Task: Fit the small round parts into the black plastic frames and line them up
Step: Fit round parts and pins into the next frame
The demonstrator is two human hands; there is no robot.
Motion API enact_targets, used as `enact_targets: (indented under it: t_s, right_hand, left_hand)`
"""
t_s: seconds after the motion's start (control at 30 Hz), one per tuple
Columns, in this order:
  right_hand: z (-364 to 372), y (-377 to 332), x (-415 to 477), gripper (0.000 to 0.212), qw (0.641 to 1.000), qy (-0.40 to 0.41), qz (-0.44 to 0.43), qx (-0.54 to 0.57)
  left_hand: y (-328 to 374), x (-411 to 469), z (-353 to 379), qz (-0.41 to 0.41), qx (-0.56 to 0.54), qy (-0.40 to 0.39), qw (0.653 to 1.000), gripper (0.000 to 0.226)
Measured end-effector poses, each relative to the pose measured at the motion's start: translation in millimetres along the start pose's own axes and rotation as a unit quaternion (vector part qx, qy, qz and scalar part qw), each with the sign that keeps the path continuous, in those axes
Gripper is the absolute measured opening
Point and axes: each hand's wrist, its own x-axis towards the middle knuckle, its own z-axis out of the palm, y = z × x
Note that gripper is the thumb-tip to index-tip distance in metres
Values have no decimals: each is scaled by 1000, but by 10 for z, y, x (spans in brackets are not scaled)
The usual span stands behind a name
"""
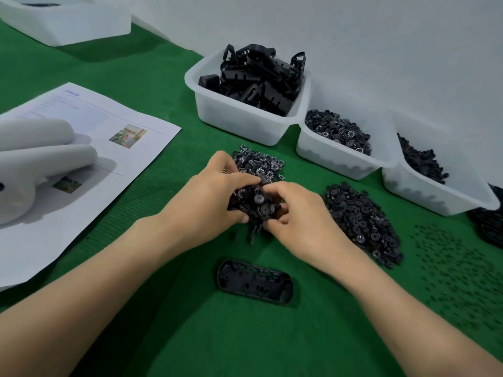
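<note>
The black frame (255, 281) lies flat on the green counter (190, 336), its long axis running left to right, on the person's side of both hands and about midway between them. Beyond it, the left hand (215, 194) and right hand (296, 216) each keep a narrow grip, fingers curled on a clump of small round parts (257, 201). Neither hand is clearly nearer the frame.

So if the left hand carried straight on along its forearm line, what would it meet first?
The loose pile of marked round parts, which the left hand touches now; behind that, probably the middle white bin, depth unclear.
</note>
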Motion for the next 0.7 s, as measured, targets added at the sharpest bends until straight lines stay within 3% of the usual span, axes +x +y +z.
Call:
enact_targets:
  t_s: [0.2, 0.3, 0.4, 0.53, 0.6, 0.7]
  right_hand:
    - [-14, 55, -298, 43, 997, -7, 1, 80]
    - [-21, 85, -376, 38, 994, 5, -16, 109]
    - [-9, 127, -452, 35, 988, 25, -32, 150]
    - [1, 165, -540, 36, 977, 34, -46, 203]
    - [9, 183, -573, 33, 979, 55, -45, 189]
    - [45, 168, -555, 15, 993, 87, -55, 56]
  left_hand:
    - [-23, -230, -49, 20, -31, 3, 999, 63]
    - [-63, -350, -87, -2, -10, 31, 999, 48]
    - [-86, -455, -112, -28, -78, 49, 995, 22]
    - [-61, -565, -102, -54, -197, 20, 979, 22]
    - [-47, -625, -115, -41, -238, 12, 970, 23]
    - [-43, -714, -127, 0, -181, -15, 983, 12]
